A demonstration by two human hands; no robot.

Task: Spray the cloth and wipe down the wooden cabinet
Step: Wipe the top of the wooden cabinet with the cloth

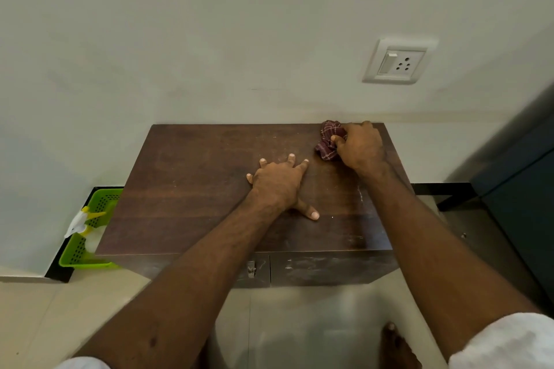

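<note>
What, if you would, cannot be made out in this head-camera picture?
Head view: body of the spray bottle, blurred in the green basket and cut off by the cabinet.
Head view: much of the cloth, covered by the right hand.
Head view: the cabinet doors, behind the forearms.

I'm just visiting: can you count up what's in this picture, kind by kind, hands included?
Wooden cabinet: 1
Maroon cloth: 1
Spray bottle: 1
Green basket: 1
Wall socket: 1
Hands: 2, left hand flat on the cabinet, right hand gripping the cloth
Total: 7
</note>
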